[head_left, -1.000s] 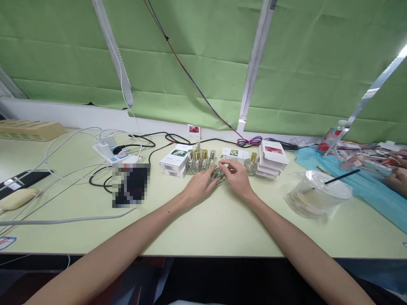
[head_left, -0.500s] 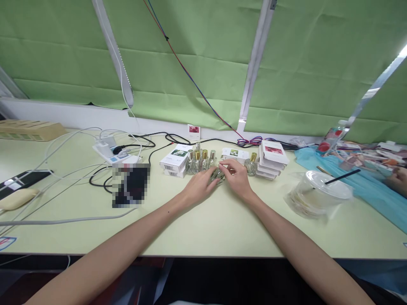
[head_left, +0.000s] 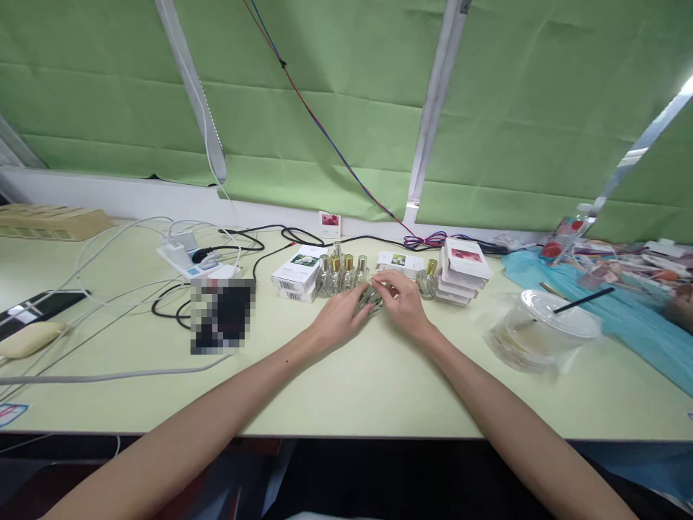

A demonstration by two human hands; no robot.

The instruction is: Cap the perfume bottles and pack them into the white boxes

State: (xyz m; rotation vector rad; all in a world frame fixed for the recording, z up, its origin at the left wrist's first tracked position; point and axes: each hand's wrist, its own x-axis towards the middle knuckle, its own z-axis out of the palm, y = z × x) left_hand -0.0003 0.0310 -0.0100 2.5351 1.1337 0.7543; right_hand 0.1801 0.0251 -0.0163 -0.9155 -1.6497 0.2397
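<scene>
Between my two hands a clear glass perfume bottle [head_left: 370,299] lies tilted near the table top. My left hand [head_left: 340,315] is wrapped round its left side, thumb in front. My right hand [head_left: 401,303] pinches at the bottle's upper right end; what lies under those fingertips is hidden. Just behind stand several glass perfume bottles [head_left: 347,273] with gold and silver caps. One more gold-capped perfume bottle [head_left: 427,279] stands right of my right hand. White boxes with a white flower print [head_left: 297,267] are stacked at the left, and another flower box [head_left: 399,260] lies behind my hands.
A stack of white boxes with a pink flower print [head_left: 464,263] stands at the right. Nearer me is a lidded plastic cup [head_left: 557,325] with a black straw. A power strip [head_left: 198,267], cables and a phone [head_left: 37,309] lie left. Blue plastic sheeting [head_left: 622,325] covers the right side.
My hands and the bottle stay almost in place, the right fingers shifting only slightly. At the far right edge, another person's hand has moved and is blurred.
</scene>
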